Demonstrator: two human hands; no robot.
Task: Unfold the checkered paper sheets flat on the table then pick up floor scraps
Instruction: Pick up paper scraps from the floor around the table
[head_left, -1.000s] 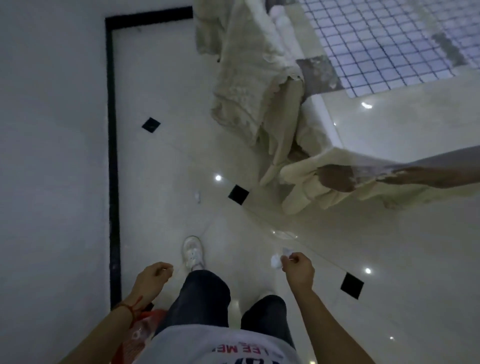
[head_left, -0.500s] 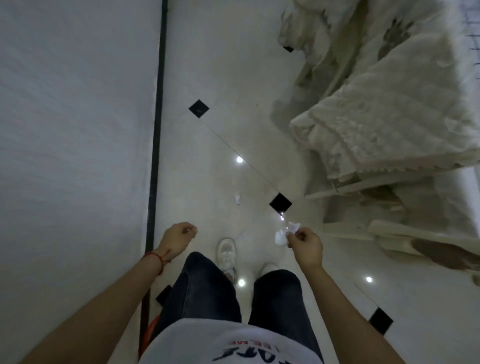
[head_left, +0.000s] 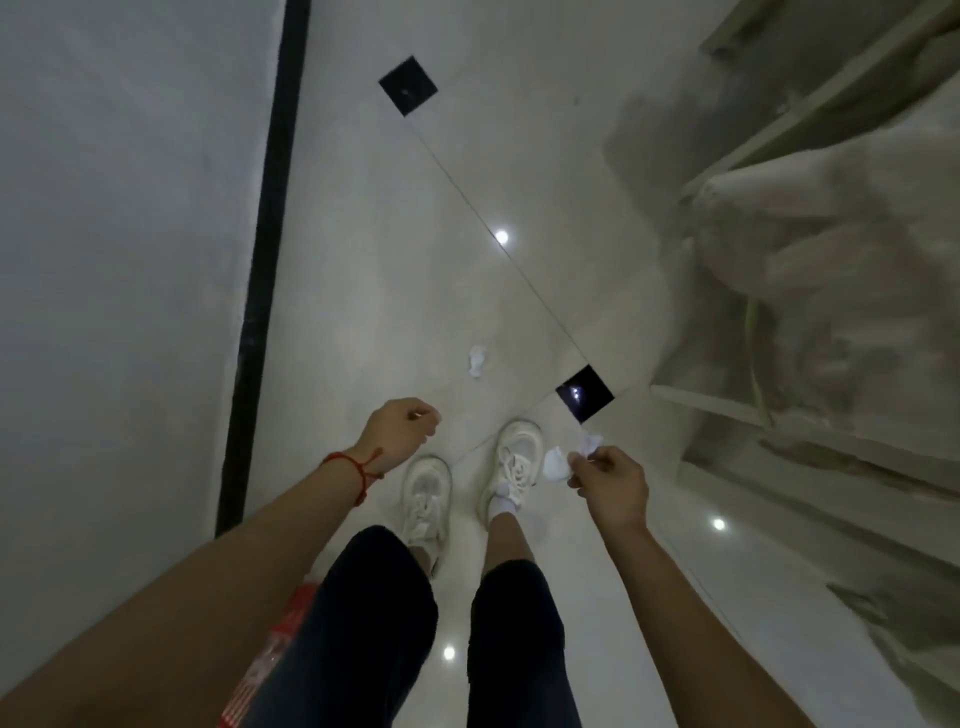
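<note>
We are pinching crumpled white paper scraps (head_left: 563, 460) in our right hand (head_left: 612, 486), our left hand (head_left: 399, 432) loosely curled and empty, another small white scrap (head_left: 476, 360) lying on the pale tiled floor (head_left: 395, 270) just beyond our feet.

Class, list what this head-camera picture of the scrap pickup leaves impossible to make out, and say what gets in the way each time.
1. Left hand: whether its curled fingers hold anything; the back of the hand hides them.
2. Pieces pinched by the right hand: their count; the white scraps blur together.
3. Checkered sheets: outside the frame.
4. Red item: mostly hidden by the left arm and leg.
</note>
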